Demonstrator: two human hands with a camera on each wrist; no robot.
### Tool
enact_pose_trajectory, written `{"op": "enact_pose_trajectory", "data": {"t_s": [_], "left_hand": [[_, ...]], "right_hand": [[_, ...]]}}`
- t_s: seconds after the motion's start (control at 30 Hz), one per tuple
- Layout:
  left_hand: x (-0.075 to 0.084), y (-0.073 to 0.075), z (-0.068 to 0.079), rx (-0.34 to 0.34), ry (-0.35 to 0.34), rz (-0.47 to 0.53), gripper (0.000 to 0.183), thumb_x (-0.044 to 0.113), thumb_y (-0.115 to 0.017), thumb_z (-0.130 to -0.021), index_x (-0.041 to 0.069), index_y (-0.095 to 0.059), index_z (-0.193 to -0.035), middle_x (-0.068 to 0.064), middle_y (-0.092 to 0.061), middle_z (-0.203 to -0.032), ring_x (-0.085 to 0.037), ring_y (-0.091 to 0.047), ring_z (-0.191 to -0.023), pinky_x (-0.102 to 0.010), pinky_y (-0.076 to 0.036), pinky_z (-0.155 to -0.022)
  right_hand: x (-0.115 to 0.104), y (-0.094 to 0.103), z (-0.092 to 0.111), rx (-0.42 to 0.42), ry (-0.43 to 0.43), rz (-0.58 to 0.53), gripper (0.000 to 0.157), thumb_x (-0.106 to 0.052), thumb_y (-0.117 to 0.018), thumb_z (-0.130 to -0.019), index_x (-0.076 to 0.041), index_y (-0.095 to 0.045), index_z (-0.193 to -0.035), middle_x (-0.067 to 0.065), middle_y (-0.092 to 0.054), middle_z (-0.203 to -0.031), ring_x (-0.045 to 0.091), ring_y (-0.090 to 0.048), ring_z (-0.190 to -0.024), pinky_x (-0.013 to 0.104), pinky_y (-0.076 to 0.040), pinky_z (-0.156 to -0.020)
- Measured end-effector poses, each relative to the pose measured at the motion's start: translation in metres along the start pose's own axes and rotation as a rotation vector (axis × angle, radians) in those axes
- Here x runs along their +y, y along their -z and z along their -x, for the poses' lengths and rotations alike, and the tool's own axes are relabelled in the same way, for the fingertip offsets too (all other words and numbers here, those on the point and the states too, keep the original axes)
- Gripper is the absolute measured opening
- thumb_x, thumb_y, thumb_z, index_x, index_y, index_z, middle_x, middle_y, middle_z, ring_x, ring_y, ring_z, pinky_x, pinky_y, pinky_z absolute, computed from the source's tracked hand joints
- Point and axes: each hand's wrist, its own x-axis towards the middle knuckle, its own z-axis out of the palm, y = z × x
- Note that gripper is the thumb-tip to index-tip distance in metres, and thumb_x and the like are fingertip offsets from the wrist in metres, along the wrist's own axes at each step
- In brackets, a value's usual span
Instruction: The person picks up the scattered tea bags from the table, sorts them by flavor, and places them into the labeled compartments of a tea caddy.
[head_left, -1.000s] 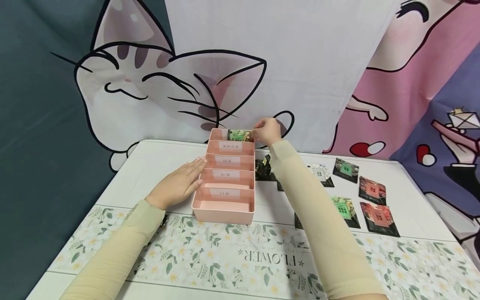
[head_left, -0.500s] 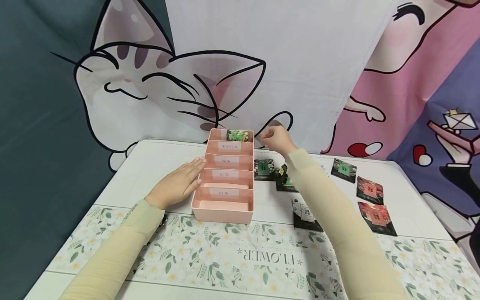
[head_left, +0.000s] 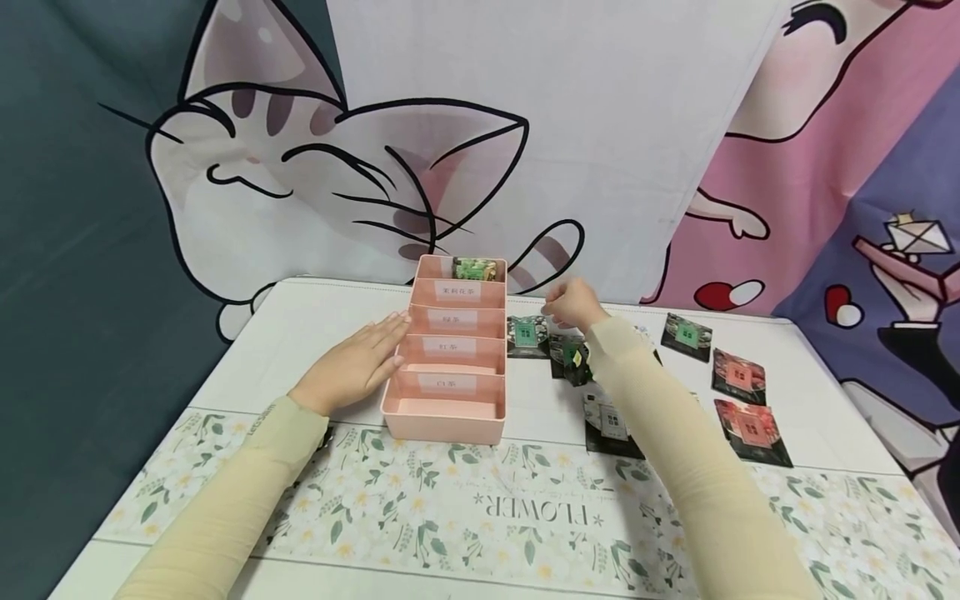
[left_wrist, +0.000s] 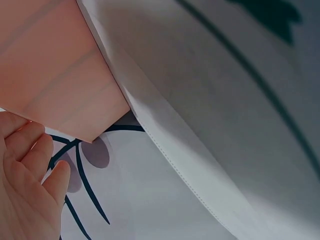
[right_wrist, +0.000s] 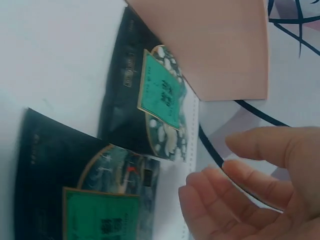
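Observation:
A pink divided box (head_left: 444,429) with paper labels on its dividers stands on the table. My left hand (head_left: 352,367) rests against its left side, fingers straight, as the left wrist view also shows. In the back compartment sits a green-patterned tea packet (head_left: 477,268). My right hand (head_left: 573,304), holding nothing, is above the table to the right of the box, its fingers loosely bent. Nearest to it are two black tea packets with green labels, one (right_wrist: 160,92) beside the box and one (right_wrist: 100,215) nearer the camera.
More tea packets lie to the right: a white-labelled one (head_left: 611,425) partly behind my right sleeve, a green-labelled one (head_left: 686,336), and two red ones, the farther (head_left: 738,375) and the nearer (head_left: 752,431). A patterned cloth (head_left: 225,175) hangs behind the table.
My right hand has left the back compartment, where the green packet stays, and moved right and toward the camera over the nearby packets. The left hand has kept its place.

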Motion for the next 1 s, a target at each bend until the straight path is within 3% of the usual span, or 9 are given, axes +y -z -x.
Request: {"op": "enact_pose_trajectory", "data": {"t_s": [0.13, 0.23, 0.33, 0.53, 0.63, 0.8, 1.0], "left_hand": [[0.000, 0.000, -0.001, -0.006, 0.001, -0.001, 0.062, 0.031, -0.045, -0.108, -0.004, -0.030, -0.157, -0.018, -0.028, -0.164, -0.033, -0.025, -0.152, -0.048, -0.021, -0.125], [0.000, 0.000, 0.000, -0.008, 0.004, -0.005, 0.062, 0.032, -0.045, -0.108, -0.003, -0.030, -0.157, -0.018, -0.028, -0.164, -0.033, -0.025, -0.152, -0.048, -0.021, -0.125], [-0.001, 0.000, -0.001, -0.010, 0.005, -0.012, 0.062, 0.032, -0.045, -0.108, -0.003, -0.030, -0.157, -0.017, -0.028, -0.164, -0.032, -0.025, -0.152, -0.048, -0.020, -0.125], [-0.001, -0.001, -0.001, -0.010, 0.000, -0.021, 0.062, 0.032, -0.045, -0.108, -0.002, -0.030, -0.157, -0.017, -0.030, -0.163, -0.033, -0.026, -0.152, -0.048, -0.021, -0.125], [0.000, -0.001, -0.001, -0.008, -0.002, -0.022, 0.061, 0.031, -0.045, -0.108, -0.003, -0.031, -0.157, -0.018, -0.030, -0.163, -0.033, -0.027, -0.152, -0.049, -0.023, -0.124], [0.001, 0.000, -0.001, -0.004, -0.002, -0.017, 0.061, 0.031, -0.045, -0.108, -0.004, -0.031, -0.156, -0.019, -0.030, -0.163, -0.034, -0.027, -0.151, -0.051, -0.024, -0.123], [0.001, 0.002, -0.001, -0.004, 0.001, -0.015, 0.061, 0.030, -0.046, -0.108, -0.004, -0.031, -0.156, -0.019, -0.029, -0.163, -0.034, -0.026, -0.151, -0.051, -0.023, -0.124]], "right_hand": [[0.005, -0.003, -0.002, 0.002, -0.011, 0.001, 0.021, -0.005, -0.067, -0.093, 0.007, -0.062, -0.109, 0.015, -0.063, -0.100, 0.025, -0.066, -0.086, 0.041, -0.061, -0.086], [0.007, -0.006, -0.003, -0.007, -0.007, 0.006, 0.010, -0.004, -0.067, -0.091, 0.004, -0.061, -0.089, 0.006, -0.058, -0.074, 0.017, -0.058, -0.063, 0.036, -0.061, -0.072], [0.009, -0.009, -0.005, -0.030, -0.002, 0.027, 0.018, -0.004, -0.067, -0.090, 0.001, -0.059, -0.075, 0.004, -0.055, -0.060, 0.014, -0.053, -0.052, 0.032, -0.058, -0.064], [0.012, -0.013, -0.005, -0.030, -0.024, 0.053, 0.015, -0.007, -0.069, -0.090, 0.007, -0.070, -0.086, 0.012, -0.066, -0.081, 0.017, -0.062, -0.063, 0.030, -0.063, -0.068], [0.013, -0.014, -0.006, -0.030, -0.028, 0.040, 0.016, -0.006, -0.069, -0.091, 0.010, -0.071, -0.092, 0.013, -0.067, -0.083, 0.017, -0.063, -0.064, 0.027, -0.062, -0.066], [0.015, -0.013, -0.009, -0.029, -0.065, -0.057, 0.021, -0.002, -0.069, -0.092, 0.012, -0.068, -0.107, 0.011, -0.067, -0.085, 0.012, -0.061, -0.062, 0.023, -0.059, -0.063], [0.014, -0.013, -0.009, -0.029, -0.136, -0.190, 0.025, -0.001, -0.067, -0.094, 0.009, -0.063, -0.116, 0.015, -0.061, -0.108, 0.014, -0.060, -0.072, 0.026, -0.062, -0.073]]}}
